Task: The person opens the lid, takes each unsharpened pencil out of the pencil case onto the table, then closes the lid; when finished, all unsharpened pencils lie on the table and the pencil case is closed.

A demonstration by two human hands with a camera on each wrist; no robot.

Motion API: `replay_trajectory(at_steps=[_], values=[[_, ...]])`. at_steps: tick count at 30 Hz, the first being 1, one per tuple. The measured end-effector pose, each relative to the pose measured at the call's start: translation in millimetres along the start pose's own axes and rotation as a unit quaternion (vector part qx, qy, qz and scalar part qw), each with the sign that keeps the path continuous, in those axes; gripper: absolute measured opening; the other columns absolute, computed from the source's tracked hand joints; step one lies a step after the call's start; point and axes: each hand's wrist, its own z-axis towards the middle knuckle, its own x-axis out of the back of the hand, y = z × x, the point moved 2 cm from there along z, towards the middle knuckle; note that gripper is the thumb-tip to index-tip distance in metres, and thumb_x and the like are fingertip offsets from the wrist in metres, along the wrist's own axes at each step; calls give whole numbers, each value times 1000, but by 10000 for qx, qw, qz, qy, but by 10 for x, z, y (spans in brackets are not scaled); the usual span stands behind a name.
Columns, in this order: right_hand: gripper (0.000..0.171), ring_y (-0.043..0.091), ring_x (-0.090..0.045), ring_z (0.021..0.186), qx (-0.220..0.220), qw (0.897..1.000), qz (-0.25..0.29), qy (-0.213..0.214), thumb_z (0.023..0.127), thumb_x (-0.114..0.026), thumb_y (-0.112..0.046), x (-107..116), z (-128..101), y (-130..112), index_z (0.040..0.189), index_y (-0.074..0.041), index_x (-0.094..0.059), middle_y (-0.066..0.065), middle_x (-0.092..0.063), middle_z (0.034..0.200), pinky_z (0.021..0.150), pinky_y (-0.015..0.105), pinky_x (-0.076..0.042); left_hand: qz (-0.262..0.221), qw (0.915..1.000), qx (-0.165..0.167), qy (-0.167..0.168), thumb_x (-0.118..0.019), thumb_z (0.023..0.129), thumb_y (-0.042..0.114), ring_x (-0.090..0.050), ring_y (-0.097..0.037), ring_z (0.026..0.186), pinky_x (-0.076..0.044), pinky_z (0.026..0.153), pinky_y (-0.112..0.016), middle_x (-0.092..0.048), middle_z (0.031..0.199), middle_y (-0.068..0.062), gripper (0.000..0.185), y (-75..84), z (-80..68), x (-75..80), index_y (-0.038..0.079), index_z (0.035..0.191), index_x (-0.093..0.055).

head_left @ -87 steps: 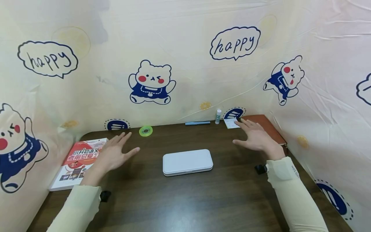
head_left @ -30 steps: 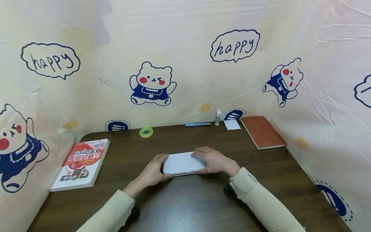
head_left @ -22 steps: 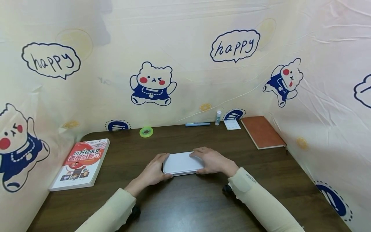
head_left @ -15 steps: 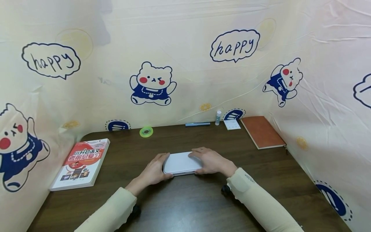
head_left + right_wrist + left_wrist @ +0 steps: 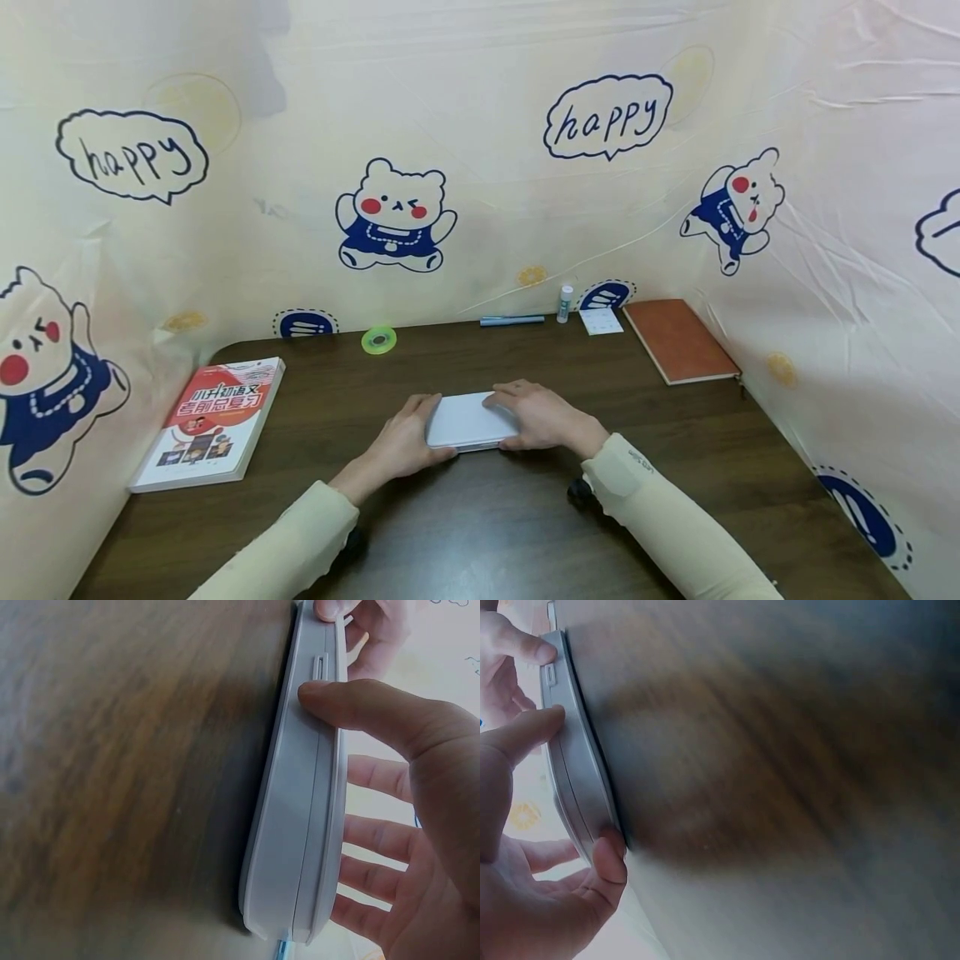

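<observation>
Both hands came in off the open desk and slid a bit closer together; now the left hand (image 5: pixel 402 442) and right hand (image 5: pixel 542 417) grip the white case (image 5: pixel 471 421) mid-table (image 5: pixel 480 525), bear-print sheets (image 5: pixel 390 212) all round. Wrist views show thumbs pressing its front seam.

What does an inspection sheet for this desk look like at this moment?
Surface: dark wooden desk.
Job's things: closed white case, flat on desk.
Clutter: red-covered book, green tape roll, blue pen, small bottle, paper slip, brown notebook.
Grippers: left hand and right hand grip the case's ends, thumbs on its front edge.
Cables: nothing seen.
Surroundings: bear-print sheet on three sides.
</observation>
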Motion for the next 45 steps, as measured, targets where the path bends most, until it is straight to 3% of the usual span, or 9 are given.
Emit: replay_trajectory(at_steps=[14, 30, 45], values=[[67, 27, -44, 141, 7, 10000, 1, -32, 85, -75, -50, -1, 11, 6, 143, -29, -51, 4, -43, 157, 111, 51, -41, 250, 9997, 61, 7, -86, 75, 44, -63, -35, 112, -54, 92, -49, -47, 143, -22, 95, 22, 29, -7, 3, 148, -42], [64, 27, -46, 139, 139, 9999, -16, -44, 86, -74, -48, 10, 24, 21, 142, -27, -52, 5, -46, 155, 111, 50, -41, 623, 9975, -343, 38, -84, 76, 46, -62, -33, 113, -55, 91, -47, -47, 143, -23, 95, 30, 36, 1, -3, 146, -41], [63, 27, -47, 138, 400, 9992, -52, -79, 87, -74, -46, 20, 34, 36, 143, -24, -53, 7, -47, 153, 111, 47, -42, 740, 9962, -462, 31, -83, 78, 45, -62, -34, 112, -55, 92, -47, -47, 142, -26, 94, 70, 9, 13, -5, 145, -41]])
